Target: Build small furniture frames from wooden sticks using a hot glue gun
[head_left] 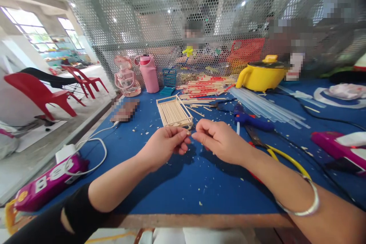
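Note:
My left hand (169, 142) is closed in a pinch above the blue table, with a tiny pale bit at its fingertips that is too small to name. Close beside it, my right hand (219, 139) is closed too, thumb against curled fingers; whatever it may hold is hidden. Just beyond both hands lies a small tray-like frame built of thin wooden sticks (173, 111), with a slatted base and raised edges. Behind it spreads a heap of loose wooden sticks (204, 87), several in red-printed wrappers. A blue glue gun (253, 122) rests right of my right hand, near pliers with yellow handles (288, 158).
Clear glue sticks (265, 105) and a yellow pot (261, 76) stand back right. Pink bottle (148, 74), clear bottle (127, 78) and teal miniature chair (168, 81) line the mesh screen (160, 19). Purple power strips (50, 183) and cables lie at both sides. A person sits behind the mesh.

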Motion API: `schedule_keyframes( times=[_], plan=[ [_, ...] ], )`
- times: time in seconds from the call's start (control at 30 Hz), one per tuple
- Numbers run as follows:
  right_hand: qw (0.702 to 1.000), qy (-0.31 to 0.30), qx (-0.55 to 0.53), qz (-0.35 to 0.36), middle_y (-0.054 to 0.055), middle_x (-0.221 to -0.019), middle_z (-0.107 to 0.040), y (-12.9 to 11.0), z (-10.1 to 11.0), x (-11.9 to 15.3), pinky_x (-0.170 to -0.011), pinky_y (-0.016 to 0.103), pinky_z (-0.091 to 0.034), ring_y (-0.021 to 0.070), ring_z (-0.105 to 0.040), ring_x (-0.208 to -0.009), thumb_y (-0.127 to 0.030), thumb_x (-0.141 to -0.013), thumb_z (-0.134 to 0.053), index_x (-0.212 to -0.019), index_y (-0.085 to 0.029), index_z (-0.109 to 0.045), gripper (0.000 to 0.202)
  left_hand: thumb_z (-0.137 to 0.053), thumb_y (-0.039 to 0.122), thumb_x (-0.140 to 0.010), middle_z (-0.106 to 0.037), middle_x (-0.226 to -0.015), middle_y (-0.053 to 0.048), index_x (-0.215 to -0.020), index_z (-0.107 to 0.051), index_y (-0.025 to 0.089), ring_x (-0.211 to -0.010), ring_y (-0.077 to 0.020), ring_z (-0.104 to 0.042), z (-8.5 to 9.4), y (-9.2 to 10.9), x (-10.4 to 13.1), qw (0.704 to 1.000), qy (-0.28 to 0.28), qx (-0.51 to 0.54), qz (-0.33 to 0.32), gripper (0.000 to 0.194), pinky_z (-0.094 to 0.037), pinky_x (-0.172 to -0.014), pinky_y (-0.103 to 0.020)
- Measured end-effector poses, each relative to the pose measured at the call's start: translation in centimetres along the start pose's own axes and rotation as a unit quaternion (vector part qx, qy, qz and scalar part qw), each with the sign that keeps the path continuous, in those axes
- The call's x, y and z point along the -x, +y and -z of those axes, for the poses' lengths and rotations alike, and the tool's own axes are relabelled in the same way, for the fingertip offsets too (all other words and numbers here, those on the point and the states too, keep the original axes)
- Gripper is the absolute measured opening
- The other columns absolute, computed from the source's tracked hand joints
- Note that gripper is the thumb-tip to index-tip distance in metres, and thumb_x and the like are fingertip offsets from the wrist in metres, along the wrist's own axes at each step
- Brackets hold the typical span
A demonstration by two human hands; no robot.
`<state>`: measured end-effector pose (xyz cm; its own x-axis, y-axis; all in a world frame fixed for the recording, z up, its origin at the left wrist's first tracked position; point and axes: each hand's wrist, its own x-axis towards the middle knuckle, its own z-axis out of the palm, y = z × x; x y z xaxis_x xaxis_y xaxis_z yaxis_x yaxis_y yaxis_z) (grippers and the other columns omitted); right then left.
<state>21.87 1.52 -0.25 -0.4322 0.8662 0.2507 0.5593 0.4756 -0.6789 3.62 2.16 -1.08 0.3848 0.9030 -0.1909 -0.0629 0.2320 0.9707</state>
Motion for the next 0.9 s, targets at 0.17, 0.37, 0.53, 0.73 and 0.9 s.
schedule_keyframes(
  times=[0.17,0.37,0.53,0.73,0.9],
  plan=[
    [0.993,-0.01,-0.11,-0.031,-0.004,-0.064,-0.058,-0.2,0.5,0.2,-0.054,0.022,-0.044,0.009,-0.055,-0.056,-0.035,-0.094,-0.042,-0.08,-0.022,-0.041,0.019,-0.071,0.036,-0.077,-0.058,-0.058,0.002,-0.071,-0.063,0.012,-0.045,-0.0035,-0.049,-0.9,0.0,-1.0,0.996,-0.047,0.079,-0.02,0.025,-0.038,-0.045,-0.016],
    [0.999,-0.023,-0.048,-0.001,-0.001,-0.075,-0.062,-0.1,0.5,0.4,-0.063,0.023,-0.047,0.01,-0.058,-0.066,-0.018,-0.093,-0.038,-0.085,-0.021,-0.049,0.014,-0.076,0.035,-0.072,-0.062,-0.064,0.001,-0.079,-0.068,0.013,-0.047,-0.0029,-0.051,-0.3,-0.9,-0.9,0.991,-0.028,0.131,-0.017,0.025,-0.039,-0.045,-0.014],
    [0.988,0.062,0.087,0.115,0.004,-0.105,-0.063,0.3,0.5,0.3,-0.084,0.029,-0.045,0.0159,-0.057,-0.098,0.001,-0.074,-0.047,-0.102,-0.021,-0.056,0.037,-0.079,0.035,-0.069,-0.062,-0.063,0.001,-0.077,-0.068,0.012,-0.047,-0.0033,-0.052,-0.1,-1.4,-0.7,0.992,-0.009,0.122,-0.006,0.027,-0.04,-0.045,-0.015],
    [0.968,0.09,0.151,0.177,0.0,-0.08,-0.072,0.2,0.3,0.1,-0.076,0.028,-0.044,0.0142,-0.063,-0.078,-0.02,-0.086,-0.062,-0.084,-0.019,-0.07,0.008,-0.075,0.036,-0.073,-0.062,-0.062,0.0,-0.072,-0.066,0.009,-0.046,-0.0032,-0.051,-0.3,-2.0,-0.7,0.996,-0.032,0.084,-0.002,0.028,-0.039,-0.046,-0.016],
    [0.969,0.127,0.171,0.123,0.0,-0.078,-0.071,0.6,1.5,0.1,-0.069,0.026,-0.045,0.0136,-0.064,-0.073,-0.021,-0.089,-0.058,-0.081,-0.019,-0.067,0.012,-0.061,0.021,-0.083,-0.065,-0.072,-0.001,-0.094,-0.068,0.011,-0.051,-0.0047,-0.056,-0.7,-2.0,-0.3,0.997,-0.051,0.061,0.018,0.017,-0.045,-0.051,-0.018]
  ],
)
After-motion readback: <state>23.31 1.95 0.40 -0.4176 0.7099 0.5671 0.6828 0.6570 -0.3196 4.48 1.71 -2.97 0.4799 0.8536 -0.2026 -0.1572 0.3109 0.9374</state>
